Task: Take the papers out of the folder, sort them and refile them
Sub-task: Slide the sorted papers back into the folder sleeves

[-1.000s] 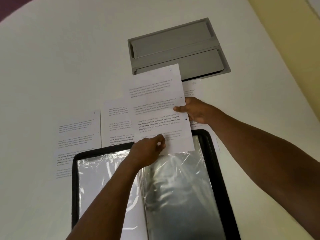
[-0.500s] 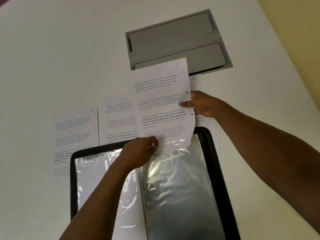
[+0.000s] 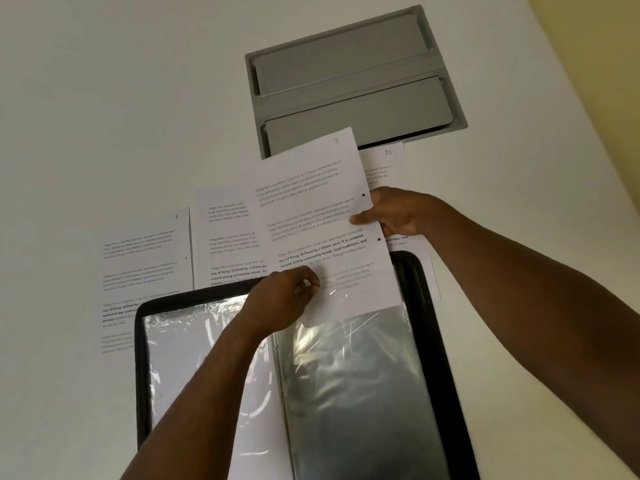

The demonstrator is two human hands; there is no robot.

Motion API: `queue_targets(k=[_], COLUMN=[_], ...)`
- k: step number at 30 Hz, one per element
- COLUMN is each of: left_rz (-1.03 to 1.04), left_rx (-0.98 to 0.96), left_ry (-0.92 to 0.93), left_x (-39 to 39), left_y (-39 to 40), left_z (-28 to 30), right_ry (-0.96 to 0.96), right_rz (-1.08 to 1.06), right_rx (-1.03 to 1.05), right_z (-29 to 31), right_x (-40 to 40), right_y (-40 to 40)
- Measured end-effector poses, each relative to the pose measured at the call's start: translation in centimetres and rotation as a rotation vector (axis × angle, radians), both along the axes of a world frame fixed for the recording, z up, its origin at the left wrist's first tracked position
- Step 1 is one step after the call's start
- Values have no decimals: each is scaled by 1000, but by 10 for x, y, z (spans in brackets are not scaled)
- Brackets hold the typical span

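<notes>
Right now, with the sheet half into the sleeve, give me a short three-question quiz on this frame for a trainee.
1. True or false: the held sheet is fully inside the plastic sleeve.
2. Which hand pinches the sheet's punched edge? A) left hand B) right hand
3. Fill in: the number written on the page lying behind the right hand is ___.

Key: 1. False, only its lower end is in the sleeve of the black folder. 2. B. 3. 10.
</notes>
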State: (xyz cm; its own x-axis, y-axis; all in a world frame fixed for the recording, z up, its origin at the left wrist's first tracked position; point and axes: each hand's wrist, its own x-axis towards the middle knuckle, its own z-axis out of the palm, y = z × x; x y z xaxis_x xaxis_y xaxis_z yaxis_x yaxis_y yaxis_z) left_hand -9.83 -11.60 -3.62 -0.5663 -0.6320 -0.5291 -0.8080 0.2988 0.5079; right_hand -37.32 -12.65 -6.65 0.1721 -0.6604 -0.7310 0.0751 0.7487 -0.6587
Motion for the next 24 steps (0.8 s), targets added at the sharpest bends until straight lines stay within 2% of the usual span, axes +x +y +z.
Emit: queue_targets(k=[8,13,16,21,24], left_rz=[-17,27,17,-62,-72], left_rx=[-58,11,31,-26,2], left_ry=[-20,13,14,-134,-180], left_x=[-5,-3,1,7,12], left_y=[3,1,-1,-6,-10], left_z=[-5,-5,-3,2,0], right_ry=[58,45,39,-55,-140], right_rz=[153,-86,10,-236,-257], right_rx=[110,72,77,63,83], right_z=[4,1,2,1,0], right_x=[-5,1,3,-5,-7], right_y=[17,19,23,25,28])
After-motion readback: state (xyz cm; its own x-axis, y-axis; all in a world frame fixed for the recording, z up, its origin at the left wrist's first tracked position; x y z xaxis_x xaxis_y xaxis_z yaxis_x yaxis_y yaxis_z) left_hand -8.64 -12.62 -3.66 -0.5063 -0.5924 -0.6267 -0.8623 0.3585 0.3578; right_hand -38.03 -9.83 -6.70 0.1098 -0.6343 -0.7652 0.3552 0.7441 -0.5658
